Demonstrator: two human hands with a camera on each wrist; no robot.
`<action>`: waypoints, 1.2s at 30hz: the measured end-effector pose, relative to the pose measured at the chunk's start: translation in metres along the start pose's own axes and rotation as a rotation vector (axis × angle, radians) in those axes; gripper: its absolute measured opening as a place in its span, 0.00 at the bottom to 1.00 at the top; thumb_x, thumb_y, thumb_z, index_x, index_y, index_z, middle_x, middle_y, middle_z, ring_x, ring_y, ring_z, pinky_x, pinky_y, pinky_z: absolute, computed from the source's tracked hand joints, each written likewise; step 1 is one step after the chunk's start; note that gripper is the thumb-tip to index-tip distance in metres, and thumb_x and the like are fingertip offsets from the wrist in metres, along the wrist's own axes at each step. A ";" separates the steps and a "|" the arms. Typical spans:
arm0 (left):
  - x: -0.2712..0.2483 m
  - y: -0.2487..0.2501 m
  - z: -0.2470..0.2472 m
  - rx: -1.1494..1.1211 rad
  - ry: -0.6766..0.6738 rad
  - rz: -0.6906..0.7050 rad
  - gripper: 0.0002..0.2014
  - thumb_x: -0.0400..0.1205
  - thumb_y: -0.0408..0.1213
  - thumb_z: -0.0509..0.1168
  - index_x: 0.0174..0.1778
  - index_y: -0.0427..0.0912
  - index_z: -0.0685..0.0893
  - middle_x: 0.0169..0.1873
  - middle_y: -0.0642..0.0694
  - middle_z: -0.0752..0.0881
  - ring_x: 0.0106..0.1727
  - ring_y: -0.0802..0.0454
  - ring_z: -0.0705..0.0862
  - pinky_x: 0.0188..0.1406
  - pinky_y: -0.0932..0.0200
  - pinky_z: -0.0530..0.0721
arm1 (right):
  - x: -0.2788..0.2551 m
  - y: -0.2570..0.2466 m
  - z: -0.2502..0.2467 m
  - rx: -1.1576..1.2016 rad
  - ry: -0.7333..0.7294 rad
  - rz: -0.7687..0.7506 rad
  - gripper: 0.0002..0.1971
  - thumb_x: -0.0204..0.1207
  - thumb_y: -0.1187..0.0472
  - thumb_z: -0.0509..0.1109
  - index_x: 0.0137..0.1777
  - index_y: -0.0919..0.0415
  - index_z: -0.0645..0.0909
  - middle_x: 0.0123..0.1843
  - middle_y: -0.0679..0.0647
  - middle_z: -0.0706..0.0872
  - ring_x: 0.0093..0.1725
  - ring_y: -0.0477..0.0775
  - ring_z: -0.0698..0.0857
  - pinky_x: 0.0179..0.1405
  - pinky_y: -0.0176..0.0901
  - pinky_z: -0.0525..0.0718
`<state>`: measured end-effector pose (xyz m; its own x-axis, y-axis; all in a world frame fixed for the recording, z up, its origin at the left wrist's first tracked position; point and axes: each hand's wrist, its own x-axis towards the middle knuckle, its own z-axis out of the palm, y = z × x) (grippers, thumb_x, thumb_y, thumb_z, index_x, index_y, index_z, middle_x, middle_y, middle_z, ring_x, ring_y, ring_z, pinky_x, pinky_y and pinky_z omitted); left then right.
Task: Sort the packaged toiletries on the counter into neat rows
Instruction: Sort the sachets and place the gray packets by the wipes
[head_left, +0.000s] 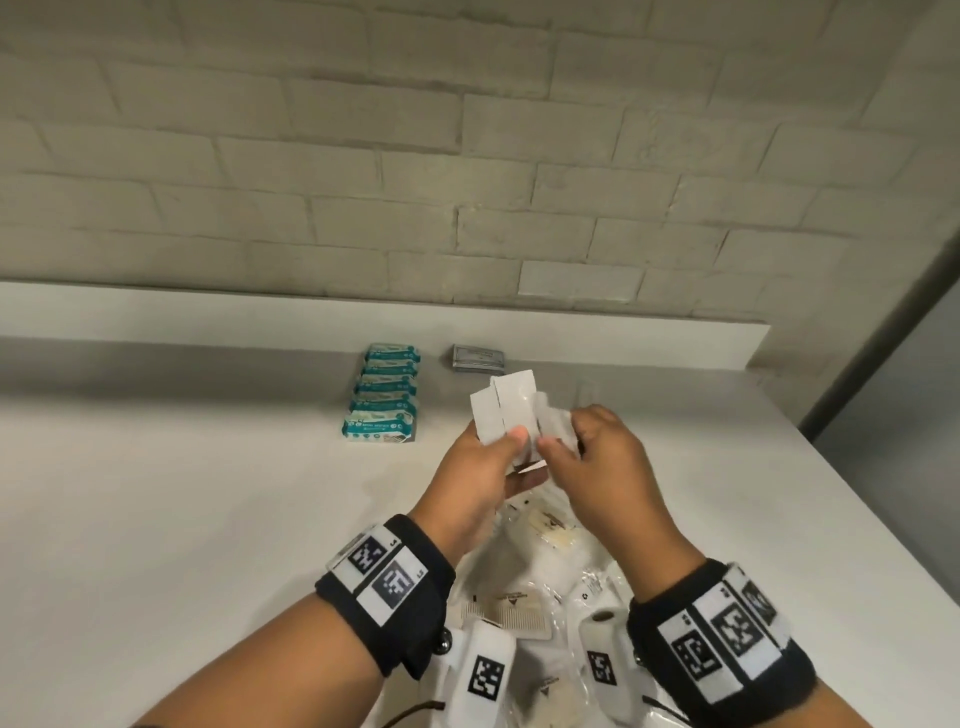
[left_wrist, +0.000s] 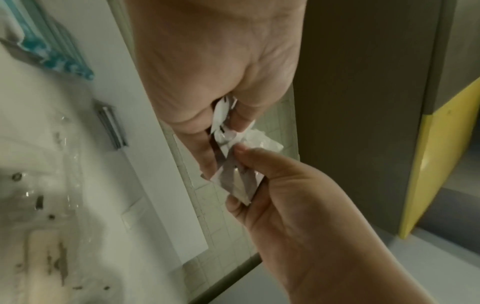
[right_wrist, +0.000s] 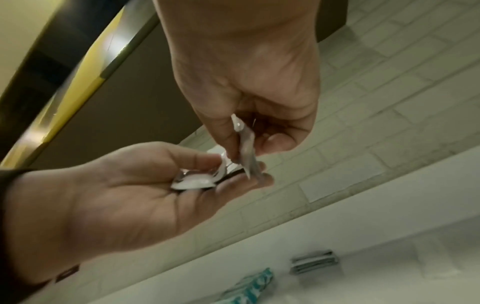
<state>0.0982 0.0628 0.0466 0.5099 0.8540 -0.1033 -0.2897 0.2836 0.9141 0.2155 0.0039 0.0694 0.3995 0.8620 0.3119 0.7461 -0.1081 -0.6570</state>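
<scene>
Above the counter, my left hand (head_left: 506, 447) holds a small fan of white sachets (head_left: 506, 410), thumb on top. My right hand (head_left: 563, 439) pinches one more white sachet (head_left: 553, 423) right beside that fan. In the right wrist view the pinched sachet (right_wrist: 246, 148) hangs edge-on over the sachets (right_wrist: 197, 182) lying on the left fingers. A row of teal packs (head_left: 384, 397) lies on the counter at the back. To their right lies a short stack of silver-grey packets (head_left: 478, 358).
A loose pile of clear-wrapped items, among them a comb (head_left: 511, 616), lies on the white counter (head_left: 182, 493) under my wrists. A tiled wall (head_left: 467, 156) and a raised ledge (head_left: 675, 338) close the back. The counter ends at the right.
</scene>
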 end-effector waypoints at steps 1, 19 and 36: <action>0.001 0.000 0.000 -0.062 -0.003 -0.024 0.10 0.87 0.30 0.57 0.60 0.33 0.80 0.54 0.35 0.86 0.52 0.42 0.87 0.55 0.46 0.87 | -0.003 -0.003 0.002 -0.029 -0.027 -0.033 0.08 0.78 0.57 0.70 0.44 0.62 0.82 0.44 0.51 0.78 0.42 0.51 0.79 0.36 0.36 0.74; 0.000 0.014 -0.016 -0.332 -0.027 -0.051 0.11 0.88 0.34 0.55 0.58 0.37 0.82 0.52 0.38 0.91 0.51 0.45 0.90 0.44 0.55 0.91 | 0.002 0.003 -0.014 0.433 0.012 0.043 0.04 0.76 0.66 0.72 0.43 0.57 0.87 0.50 0.47 0.80 0.45 0.44 0.82 0.40 0.22 0.79; -0.013 0.019 -0.016 0.001 -0.164 -0.099 0.12 0.85 0.40 0.61 0.59 0.38 0.84 0.45 0.39 0.91 0.41 0.46 0.92 0.32 0.61 0.89 | 0.004 0.003 -0.022 0.514 -0.122 0.236 0.06 0.76 0.63 0.73 0.52 0.58 0.86 0.43 0.53 0.92 0.40 0.50 0.89 0.38 0.39 0.83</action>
<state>0.0726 0.0638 0.0595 0.6607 0.7397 -0.1277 -0.2306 0.3620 0.9032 0.2309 -0.0035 0.0840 0.4364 0.8980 0.0552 0.2776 -0.0761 -0.9577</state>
